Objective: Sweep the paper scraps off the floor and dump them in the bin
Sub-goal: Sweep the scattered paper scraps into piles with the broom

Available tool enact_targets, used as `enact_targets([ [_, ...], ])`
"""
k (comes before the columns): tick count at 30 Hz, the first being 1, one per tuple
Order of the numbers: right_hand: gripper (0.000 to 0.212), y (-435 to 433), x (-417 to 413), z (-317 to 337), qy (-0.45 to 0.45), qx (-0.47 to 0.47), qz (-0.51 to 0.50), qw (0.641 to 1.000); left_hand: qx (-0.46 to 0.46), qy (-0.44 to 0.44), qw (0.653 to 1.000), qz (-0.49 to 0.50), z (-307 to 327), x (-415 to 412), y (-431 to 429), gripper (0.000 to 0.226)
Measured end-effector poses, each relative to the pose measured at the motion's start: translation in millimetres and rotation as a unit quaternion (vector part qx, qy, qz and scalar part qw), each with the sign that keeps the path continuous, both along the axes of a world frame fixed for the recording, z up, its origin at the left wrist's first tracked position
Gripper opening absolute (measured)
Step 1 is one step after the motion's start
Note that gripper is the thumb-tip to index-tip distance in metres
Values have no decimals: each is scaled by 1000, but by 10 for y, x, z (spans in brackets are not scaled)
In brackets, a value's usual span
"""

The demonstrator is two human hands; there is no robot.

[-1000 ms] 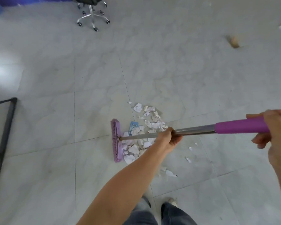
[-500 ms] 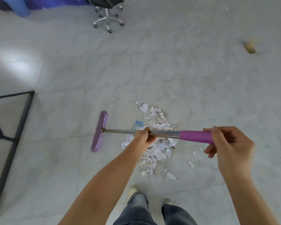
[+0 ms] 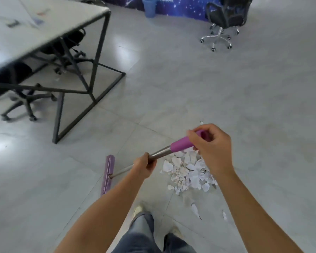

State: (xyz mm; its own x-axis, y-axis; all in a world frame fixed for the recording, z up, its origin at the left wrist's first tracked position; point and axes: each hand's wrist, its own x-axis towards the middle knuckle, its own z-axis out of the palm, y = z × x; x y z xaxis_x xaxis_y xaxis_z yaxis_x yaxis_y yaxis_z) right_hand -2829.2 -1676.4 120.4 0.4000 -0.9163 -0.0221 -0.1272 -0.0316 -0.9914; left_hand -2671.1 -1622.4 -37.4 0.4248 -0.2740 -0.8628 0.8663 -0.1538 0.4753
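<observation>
A heap of white paper scraps [image 3: 187, 173] lies on the grey tiled floor in front of my feet, with two stray scraps [image 3: 195, 209] nearer me. I hold a purple broom: its head [image 3: 107, 175] rests on the floor left of the heap, apart from it. My left hand [image 3: 144, 167] grips the metal shaft low down. My right hand [image 3: 211, 147] is closed on the purple grip [image 3: 181, 144] at the top, above the heap. A blue bin [image 3: 150, 7] stands far back by the starry wall.
A white table with a black metal frame [image 3: 91, 75] stands at the left, with black office chairs under it. Another black swivel chair [image 3: 224, 21] stands at the back right. Open tiled floor lies between the heap and the bin.
The view has swung up and left, bringing the table and bin into sight. The broom head has moved off the scraps to their left, and my right hand has come in closer.
</observation>
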Motion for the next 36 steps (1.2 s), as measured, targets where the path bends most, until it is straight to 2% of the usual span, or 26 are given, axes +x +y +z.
enact_targets([
  [3,34,401,516,34,22,-3,202,979,-4,-23,996,87,88,365,621,30],
  [5,41,754,916,22,31,4,294,955,-9,-26,990,137,134,614,1080,32],
  [7,36,1158,1322,63,22,-9,354,935,-15,-25,982,185,213,855,1574,33],
  [9,30,1613,1729,163,15,-59,403,913,-15,-36,977,212,349,1076,2092,30],
  [11,33,2164,2176,329,-6,-121,451,884,-6,-65,974,217,510,1292,2693,30],
  [13,35,2749,2675,497,-38,-167,481,860,12,-115,972,206,682,1520,3339,28],
  [15,37,3296,3148,637,-64,-201,497,842,7,-197,962,188,800,1754,3954,13],
  [18,37,4086,3779,802,-95,-223,515,822,-44,-342,926,154,899,2035,4788,41],
  [20,37,4528,4120,894,-107,-232,530,809,2,-416,900,132,930,2174,5136,44],
  [22,36,4876,4422,939,-105,-239,550,793,63,-456,874,156,910,2354,5365,42],
  [26,35,5390,5021,906,-100,-234,585,770,155,-472,848,185,824,2932,5758,32],
  [33,38,5876,6352,842,-122,-182,628,747,217,-473,833,189,766,4261,6387,36],
  [36,44,6088,7020,757,-132,-145,670,716,255,-469,821,205,793,4924,6627,36],
])
